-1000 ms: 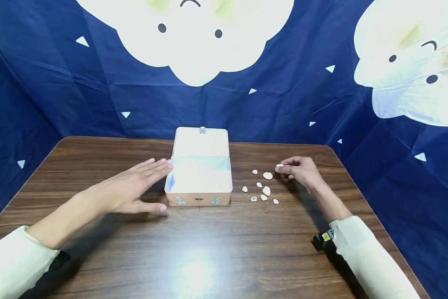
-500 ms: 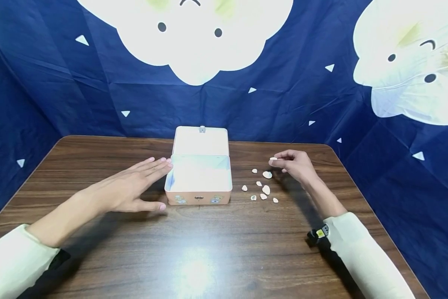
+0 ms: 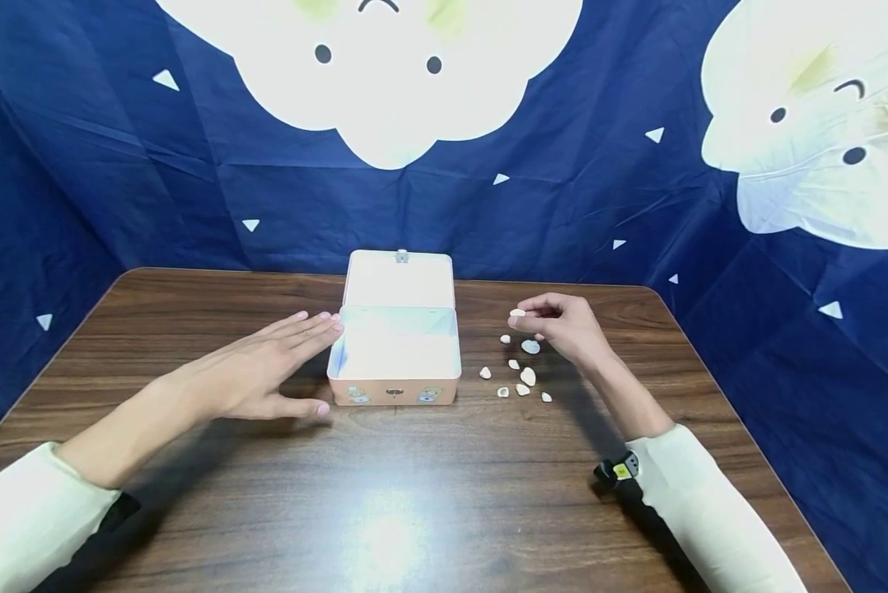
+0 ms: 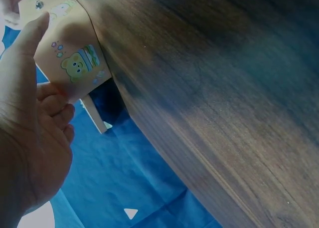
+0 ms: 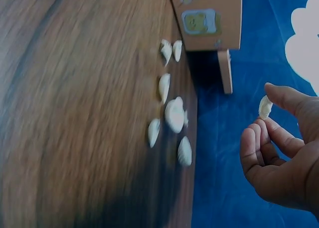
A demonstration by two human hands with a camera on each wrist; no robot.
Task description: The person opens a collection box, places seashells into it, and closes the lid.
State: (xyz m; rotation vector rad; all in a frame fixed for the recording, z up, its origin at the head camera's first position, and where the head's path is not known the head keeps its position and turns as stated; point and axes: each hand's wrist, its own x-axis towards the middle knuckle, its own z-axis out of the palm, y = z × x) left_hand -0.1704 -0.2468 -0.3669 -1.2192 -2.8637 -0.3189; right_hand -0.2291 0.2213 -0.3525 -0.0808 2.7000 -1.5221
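Note:
A small pink tin box [image 3: 394, 366] stands open in the middle of the wooden table [image 3: 414, 494], its lid tilted back. My left hand [image 3: 266, 375] lies flat with straight fingers against the box's left side [image 4: 70, 58]. To the right of the box, my right hand [image 3: 558, 323] is raised above the table and pinches a small white shell [image 3: 517, 312] between thumb and forefinger [image 5: 264, 107]. Several more white shells [image 3: 521, 375] lie scattered on the table just below that hand [image 5: 172, 113].
A dark blue cloth backdrop [image 3: 563, 189] with white cloud faces surrounds the table on three sides. The table's far edge runs just behind the box lid. A black wrist device [image 3: 618, 473] sits at my right cuff.
My right hand has lifted off the table with the shell and moved left toward the box. The left hand has stayed against the box.

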